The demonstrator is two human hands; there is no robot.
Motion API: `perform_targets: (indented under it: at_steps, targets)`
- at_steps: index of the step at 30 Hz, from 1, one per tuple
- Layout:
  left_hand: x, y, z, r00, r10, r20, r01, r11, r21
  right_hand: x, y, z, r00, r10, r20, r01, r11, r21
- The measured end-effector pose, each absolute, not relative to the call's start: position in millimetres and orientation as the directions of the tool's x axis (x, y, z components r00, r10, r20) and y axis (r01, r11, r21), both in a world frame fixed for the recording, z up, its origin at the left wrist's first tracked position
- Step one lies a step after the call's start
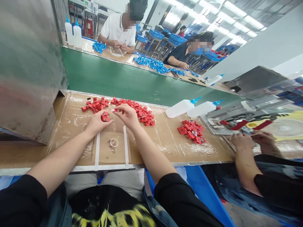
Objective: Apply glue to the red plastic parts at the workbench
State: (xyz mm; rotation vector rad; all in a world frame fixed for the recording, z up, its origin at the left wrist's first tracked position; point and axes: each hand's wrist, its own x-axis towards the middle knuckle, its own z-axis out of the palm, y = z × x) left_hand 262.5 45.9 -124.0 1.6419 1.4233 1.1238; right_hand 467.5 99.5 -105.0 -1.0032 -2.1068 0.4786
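My left hand [97, 122] is closed around small red plastic blocks [105, 116] with dark openings, held just above the bench. To its right, my right hand [127, 115] pinches a small red piece [114, 110] between thumb and fingers; its exact shape is too small to make out. Behind both hands lies a long heap of similar red blocks [142, 113], with a smaller group of red blocks [96, 104] at the left. Below them, a white ring [114, 142] sits on a cardboard sheet [101, 154] taped down with white strips.
Two white bottles with blue nozzles [180, 108] lie behind another red pile [191, 130]. A metal cabinet [28, 63] borders the left side. At right, a co-worker's hands [243, 142] work beside a machine. Past the green belt [113, 75], two people handle blue parts.
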Motion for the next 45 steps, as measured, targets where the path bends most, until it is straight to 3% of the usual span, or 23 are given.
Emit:
perform_targets:
  at_steps: [3, 8, 14, 16, 21, 27, 35, 38, 41, 43, 45]
  targets:
    - [263, 44, -123, 0.088, 0.978, 0.191, 0.402, -0.210, 0.891, 458, 73, -109, -0.426, 0.700, 0.573, 0.340, 0.711, -0.615]
    - [263, 43, -124, 0.173, 0.972, 0.162, 0.447, -0.224, 0.866, 453, 65, -124, -0.451, 0.526, 0.721, 0.190, 0.846, -0.498]
    - [263, 42, -126, 0.225, 0.964, 0.143, 0.505, -0.241, 0.829, 456, 66, -124, -0.542, 0.435, 0.719, 0.200, 0.898, -0.392]
    - [264, 41, -124, 0.215, 0.965, 0.150, 0.505, -0.241, 0.829, 457, 66, -123, -0.546, 0.435, 0.716, 0.211, 0.899, -0.384]
    - [264, 39, -116, 0.246, 0.964, 0.095, 0.556, -0.221, 0.801, 459, 64, -126, -0.479, 0.540, 0.692, 0.152, 0.828, -0.540]
    - [262, 41, -107, 0.352, 0.936, 0.003, 0.533, -0.204, 0.821, 462, 67, -128, -0.498, 0.479, 0.723, 0.119, 0.864, -0.490]
    - [257, 42, -110, 0.302, 0.953, -0.015, 0.480, -0.139, 0.866, 463, 65, -114, -0.636, 0.433, 0.639, 0.094, 0.865, -0.492]
    - [257, 42, -110, 0.225, 0.959, 0.172, 0.550, -0.271, 0.790, 463, 60, -109, -0.626, 0.510, 0.589, 0.080, 0.794, -0.603]
    - [261, 38, -110, 0.178, 0.903, 0.392, 0.664, -0.404, 0.629, 461, 60, -113, -0.443, 0.731, 0.520, 0.076, 0.608, -0.790]
    - [264, 35, -110, 0.211, 0.866, 0.453, 0.717, -0.452, 0.531, 459, 64, -118, -0.361, 0.828, 0.429, 0.073, 0.483, -0.872]
    - [265, 34, -110, 0.236, 0.851, 0.469, 0.744, -0.469, 0.476, 457, 67, -122, -0.398, 0.856, 0.329, 0.025, 0.368, -0.929]
